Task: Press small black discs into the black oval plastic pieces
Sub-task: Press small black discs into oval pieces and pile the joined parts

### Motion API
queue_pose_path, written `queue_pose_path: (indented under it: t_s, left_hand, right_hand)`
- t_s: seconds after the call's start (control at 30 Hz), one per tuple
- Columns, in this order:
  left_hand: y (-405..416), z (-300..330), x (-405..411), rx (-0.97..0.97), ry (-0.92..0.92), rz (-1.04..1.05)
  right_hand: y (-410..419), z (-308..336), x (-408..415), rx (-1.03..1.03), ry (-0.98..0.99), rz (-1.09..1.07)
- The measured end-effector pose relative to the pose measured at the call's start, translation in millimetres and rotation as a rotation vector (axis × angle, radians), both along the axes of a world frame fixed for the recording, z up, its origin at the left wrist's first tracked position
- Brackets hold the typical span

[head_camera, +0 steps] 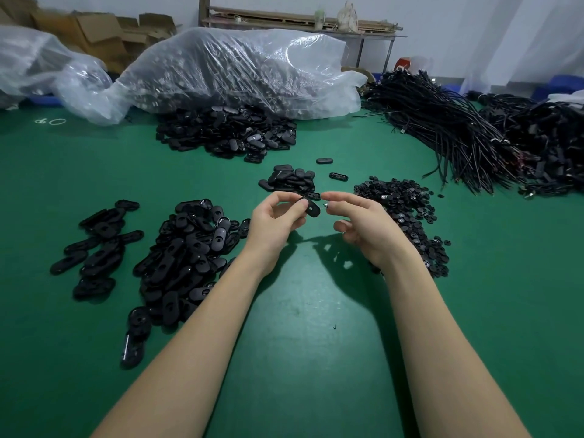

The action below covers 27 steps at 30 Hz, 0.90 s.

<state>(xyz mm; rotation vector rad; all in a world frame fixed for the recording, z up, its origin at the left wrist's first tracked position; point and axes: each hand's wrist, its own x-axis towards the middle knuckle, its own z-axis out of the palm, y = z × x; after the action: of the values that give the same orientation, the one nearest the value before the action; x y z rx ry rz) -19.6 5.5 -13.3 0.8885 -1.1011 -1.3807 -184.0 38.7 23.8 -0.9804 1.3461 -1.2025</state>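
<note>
Green tabletop [300,311]: our left hand [278,221] pinches an oval piece [311,207] above it; our right hand [363,222] pinches a disc [325,204] just beside that piece.

Bright overhead light, edges warped.

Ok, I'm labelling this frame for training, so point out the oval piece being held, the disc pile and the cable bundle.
oval piece [312,207]: head view, on its exposed right end beside the left thumb.
disc pile [398,193]: head view, middle of the heap's far part.
cable bundle [442,121]: head view, middle of the strands.
</note>
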Motion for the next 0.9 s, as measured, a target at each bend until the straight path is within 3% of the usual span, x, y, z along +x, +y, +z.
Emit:
queue_pose_path:
  t_s: [0.47, 0.9]
  left_hand:
    - [1.9, 2.0, 1.5, 0.017, 0.131, -0.029]
    - [3.0, 1.1, 0.5, -0.060, 0.097, -0.088]
  right_hand:
    - [1.4, 1.9, -2.2, -0.015, -0.050, -0.015]
    - [5.1, 6.9, 5.2, -0.067, 0.257, -0.096]
